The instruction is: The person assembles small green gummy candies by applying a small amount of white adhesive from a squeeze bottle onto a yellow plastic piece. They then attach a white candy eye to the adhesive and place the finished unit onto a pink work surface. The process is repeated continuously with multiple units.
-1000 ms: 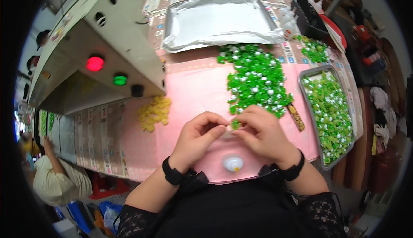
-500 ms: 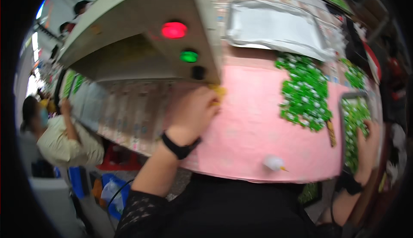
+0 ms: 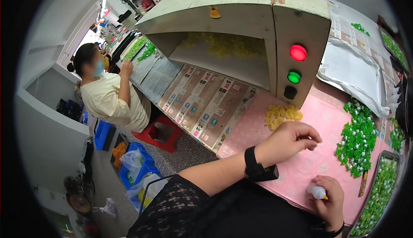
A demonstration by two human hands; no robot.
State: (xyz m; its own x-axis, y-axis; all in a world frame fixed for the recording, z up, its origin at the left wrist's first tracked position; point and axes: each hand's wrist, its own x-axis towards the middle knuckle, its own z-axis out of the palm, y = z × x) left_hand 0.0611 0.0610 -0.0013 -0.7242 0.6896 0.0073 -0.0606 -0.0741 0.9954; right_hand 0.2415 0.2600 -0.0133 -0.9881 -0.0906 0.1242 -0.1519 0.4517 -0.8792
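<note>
My right hand [image 3: 331,199] is wrapped round a small white squeeze bottle [image 3: 315,190] with a yellow tip, near the front edge of the pink cloth [image 3: 325,109]. Over the cloth, my left hand [image 3: 288,141] has its thumb and fingers drawn together; whatever they pinch is too small to make out. Just beyond it lies a cluster of translucent yellow pieces [image 3: 282,115]. A pile of small green pieces with white parts [image 3: 357,139] covers the cloth's right side.
A box-shaped machine [image 3: 303,29] with red and green lights stands behind the cloth. On the right are a white-lined tray [image 3: 352,70] and a metal tray [image 3: 390,154] of green pieces. At left, a person in a cream shirt [image 3: 112,100] sits near a red stool [image 3: 159,130].
The view has swung left. My right hand has left the tray of green pieces and taken hold of the squeeze bottle. My left hand has come away from the yellow pieces, nearer to me.
</note>
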